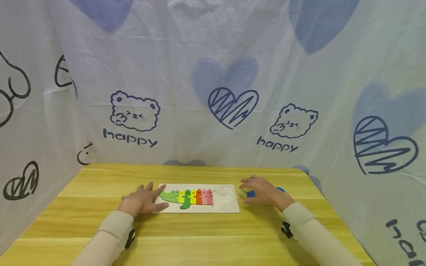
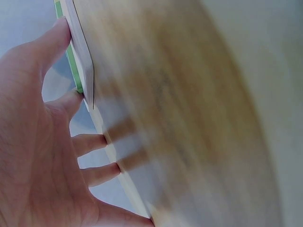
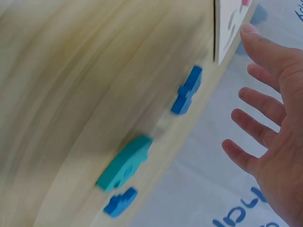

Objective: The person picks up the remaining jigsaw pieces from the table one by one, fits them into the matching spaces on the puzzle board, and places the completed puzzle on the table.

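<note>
A pale wooden puzzle board (image 1: 227, 205) lies on the table with a crocodile in it: a green head piece (image 1: 169, 196), then yellow, green, orange and pink body pieces (image 1: 199, 197). The outlined tail recess at its right end holds no piece. My left hand (image 1: 141, 200) spreads its fingers at the board's left end, thumb and index finger touching it. Just right of the board, my right hand (image 1: 261, 191) hovers with parted fingers, holding nothing. A blue piece (image 3: 187, 91), a curved teal piece (image 3: 124, 163) and a smaller blue piece (image 3: 120, 202) lie on the table near it.
The wood-grained table (image 1: 186, 240) extends in front of the board and to both sides. White cloth (image 1: 186, 74) printed with hearts and bears hangs behind the table and along its sides.
</note>
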Motion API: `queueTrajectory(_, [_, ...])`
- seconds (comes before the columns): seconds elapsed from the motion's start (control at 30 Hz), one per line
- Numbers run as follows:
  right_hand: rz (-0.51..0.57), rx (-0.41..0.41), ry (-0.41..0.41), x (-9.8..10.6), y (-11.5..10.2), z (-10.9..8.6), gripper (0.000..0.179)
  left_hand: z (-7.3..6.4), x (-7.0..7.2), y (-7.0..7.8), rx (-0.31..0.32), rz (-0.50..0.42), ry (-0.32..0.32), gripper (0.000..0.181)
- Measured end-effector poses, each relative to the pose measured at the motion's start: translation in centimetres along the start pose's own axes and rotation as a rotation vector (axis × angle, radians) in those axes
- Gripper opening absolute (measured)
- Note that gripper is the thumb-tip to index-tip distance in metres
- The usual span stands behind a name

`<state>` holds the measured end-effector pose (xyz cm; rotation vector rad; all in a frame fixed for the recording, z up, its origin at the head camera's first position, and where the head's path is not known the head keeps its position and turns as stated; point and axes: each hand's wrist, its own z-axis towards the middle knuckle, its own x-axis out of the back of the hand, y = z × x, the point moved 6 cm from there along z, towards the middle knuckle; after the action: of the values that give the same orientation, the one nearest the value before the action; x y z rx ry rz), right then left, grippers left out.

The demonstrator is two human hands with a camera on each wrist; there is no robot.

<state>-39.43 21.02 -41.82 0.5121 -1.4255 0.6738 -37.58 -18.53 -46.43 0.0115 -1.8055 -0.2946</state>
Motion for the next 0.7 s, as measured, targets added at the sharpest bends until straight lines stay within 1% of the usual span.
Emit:
queueTrajectory(0.23, [-0.028, -0.025, 0.001, 0.9, 1.4, -2.4, 0.050, -0.1, 0.1, -0.1, -0.011, 0.003, -0.001, 0.093])
queueTrajectory(0.3, [-0.040, -0.019, 0.008, 1.2, 1.6, -3.1, 0.050, -0.1, 0.2, 0.0, -0.016, 0.004, 0.002, 0.093])
queueTrajectory(0.47, [-0.086, -0.008, 0.008, 1.6, 2.2, -4.8, 0.054, -0.1, 0.2, -0.1, -0.014, 0.006, 0.004, 0.093])
queueTrajectory(0.7, [-0.107, -0.034, 0.004, 2.3, 3.0, -7.6, 0.061, 0.0, 0.0, -0.1, -0.013, 0.005, 0.004, 0.093])
